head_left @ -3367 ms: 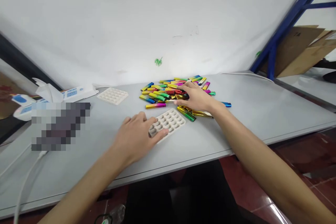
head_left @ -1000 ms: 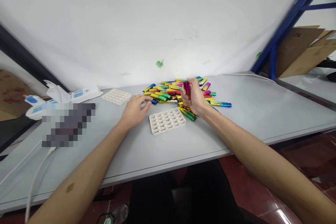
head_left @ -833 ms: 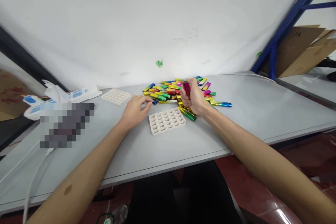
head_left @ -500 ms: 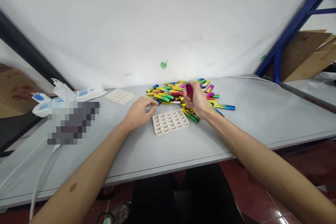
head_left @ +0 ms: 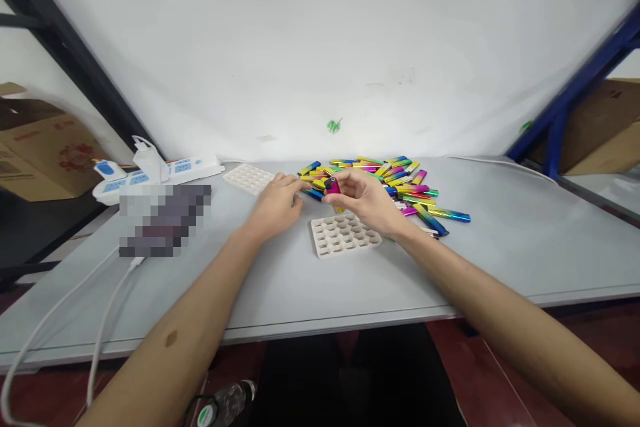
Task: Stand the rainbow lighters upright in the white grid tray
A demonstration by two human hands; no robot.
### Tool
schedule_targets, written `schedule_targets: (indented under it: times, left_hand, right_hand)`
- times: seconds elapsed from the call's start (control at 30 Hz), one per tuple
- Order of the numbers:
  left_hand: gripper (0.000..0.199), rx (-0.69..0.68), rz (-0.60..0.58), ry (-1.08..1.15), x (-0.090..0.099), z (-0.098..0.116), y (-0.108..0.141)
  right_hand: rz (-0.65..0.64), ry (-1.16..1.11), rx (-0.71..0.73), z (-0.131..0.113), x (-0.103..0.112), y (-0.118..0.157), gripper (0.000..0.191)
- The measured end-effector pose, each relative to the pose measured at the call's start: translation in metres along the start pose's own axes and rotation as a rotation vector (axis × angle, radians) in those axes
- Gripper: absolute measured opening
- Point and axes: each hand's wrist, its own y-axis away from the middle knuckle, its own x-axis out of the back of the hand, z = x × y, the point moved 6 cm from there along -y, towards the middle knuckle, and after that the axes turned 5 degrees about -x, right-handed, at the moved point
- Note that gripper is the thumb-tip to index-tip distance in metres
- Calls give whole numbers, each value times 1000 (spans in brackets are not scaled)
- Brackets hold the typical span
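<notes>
I see the right hand (head_left: pixel 367 201) grasping a magenta-and-yellow stick (head_left: pixel 333 186) near the far edge of the pale tray (head_left: pixel 350 249), long axis roughly upright, dark-tipped end up, yellow end down. Whether the left hand (head_left: pixel 277 205), curled beside a blue stick (head_left: pixel 314 194), grips it I cannot tell.

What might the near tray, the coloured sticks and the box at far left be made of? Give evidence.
Near tray: probably moulded plastic, matt off-white, with regular slots.
Coloured sticks: metal or metallic-coated plastic; mirror-like highlights fit both.
Box: cardboard, dull brown, with flaps and a red print.
</notes>
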Motion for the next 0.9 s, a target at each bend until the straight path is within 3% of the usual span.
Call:
schedule_targets:
  times: [0.17,0.33,0.5,0.8,0.9]
  left_hand:
    - [55,-93,-140,0,-18,-4,1]
    - [36,-81,-146,-46,-22,-4,-3]
    - [30,-59,-150,-62,-22,-3,-5]
    - [33,94,-202,-118,-19,-6,-2]
    - [31,73,-229,-106,-18,-5,-1]
  right_hand:
    - [-38,-34,-40,19,-16,-3,36]
    - [-87,51,-6,25,-24,-2,34]
    - [-42,263,95,18,-23,-1,30]
    - [45,682,76,17,-15,0,23]
    - [13,748,83,19,-17,2,20]
